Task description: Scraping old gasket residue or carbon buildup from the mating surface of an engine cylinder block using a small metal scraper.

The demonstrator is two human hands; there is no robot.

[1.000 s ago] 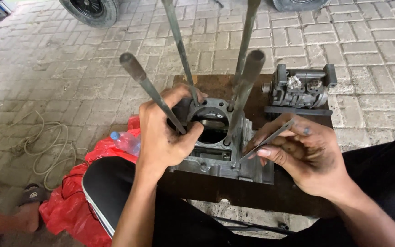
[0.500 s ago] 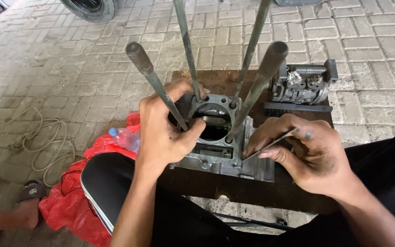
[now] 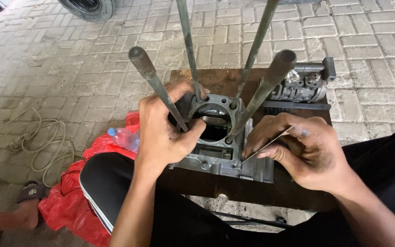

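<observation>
You brace the engine block (image 3: 216, 146) w/ your left hand (image 3: 163, 132), fingers wrapped over its left edge and thumb hooked round the near-left stud (image 3: 158, 87), apparently so the casting can't shift on the dark wooden stand (image 3: 248, 192) beneath it. The block sits at the stand's centre, bore facing up, four long studs rising from its corners toward the camera. Your right hand (image 3: 307, 151) is just right of the block, thumb and fingertips pinched on a thin metal blade (image 3: 266, 145); the blade's tip touches the block's right-hand top face at a low angle, which suits scraping the flat surface rather than digging in. Behind the block, at the stand's far right corner, a cylinder head (image 3: 305, 82) lies on its side, out of the way but w/in reach. Left of the block, off the stand, a clear plastic bottle (image 3: 123, 138) rests on a red plastic bag (image 3: 69, 206) on the brick paving, beside your knee. Farther left lies a loose coil of cord (image 3: 37, 142), & another person's sandalled foot (image 3: 26, 201) shows at the lower-left edge. A tyre (image 3: 88, 7) sits well beyond the block, top left.
</observation>
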